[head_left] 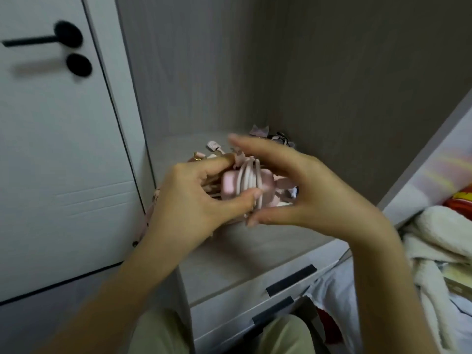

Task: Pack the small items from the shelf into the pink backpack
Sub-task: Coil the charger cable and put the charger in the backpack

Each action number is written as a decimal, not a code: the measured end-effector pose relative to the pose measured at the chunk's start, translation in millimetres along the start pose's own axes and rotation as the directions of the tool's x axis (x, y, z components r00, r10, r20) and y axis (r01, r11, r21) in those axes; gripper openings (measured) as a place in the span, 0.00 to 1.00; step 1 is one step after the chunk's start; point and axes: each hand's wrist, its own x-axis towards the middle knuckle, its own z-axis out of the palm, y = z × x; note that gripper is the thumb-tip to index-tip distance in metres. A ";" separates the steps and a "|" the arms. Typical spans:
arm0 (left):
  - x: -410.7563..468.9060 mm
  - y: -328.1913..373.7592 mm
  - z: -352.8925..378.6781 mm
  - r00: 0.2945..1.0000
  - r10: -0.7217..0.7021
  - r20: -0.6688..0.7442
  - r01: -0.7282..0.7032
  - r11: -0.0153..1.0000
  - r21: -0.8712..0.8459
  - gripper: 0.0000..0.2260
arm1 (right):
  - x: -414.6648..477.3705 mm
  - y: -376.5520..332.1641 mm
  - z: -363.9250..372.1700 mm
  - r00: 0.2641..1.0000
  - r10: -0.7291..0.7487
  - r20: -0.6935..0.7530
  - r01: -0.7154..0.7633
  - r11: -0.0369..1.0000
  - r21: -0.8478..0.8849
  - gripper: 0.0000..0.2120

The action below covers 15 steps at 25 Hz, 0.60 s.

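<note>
Pale khaki trousers (pixel 283 337) cover both legs: one knee shows left of the lower grey drawer front (pixel 224 325), the other right of it. The left forearm (pixel 122 277) and right forearm (pixel 383 277) are bare along their whole visible length.

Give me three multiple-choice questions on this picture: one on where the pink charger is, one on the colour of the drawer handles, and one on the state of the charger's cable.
1. Where is the pink charger?
A. In a drawer
B. In the left hand, above the shelf
C. On the floor

2. What colour are the drawer handles?
A. Black
B. Gold
C. White

3. How is the cable?
A. Hanging straight
B. Plugged into a wall
C. Wound round the charger

Answers:
1 B: the left hand's fingers and thumb grip it over the shelf.
2 A: both strips show black on the pale drawer fronts.
3 C: pale loops cross the charger's body.
</note>
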 end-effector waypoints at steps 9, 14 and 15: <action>23.1 -0.7 -9.8 0.995 -0.104 0.009 0.104 0.991 -0.086 0.26 | 15.5 1.2 4.4 0.989 -0.099 -0.113 0.072 0.972 -0.222 0.32; 20.4 -16.2 -19.2 0.994 0.107 -0.030 -0.108 0.994 -0.011 0.18 | 27.4 11.1 6.4 0.981 -0.106 -0.161 0.084 0.987 -0.137 0.29; 17.6 -21.8 -23.9 0.969 0.232 -0.087 -0.218 0.966 0.142 0.13 | 29.1 14.8 4.9 0.978 -0.093 -0.185 0.077 0.993 -0.094 0.29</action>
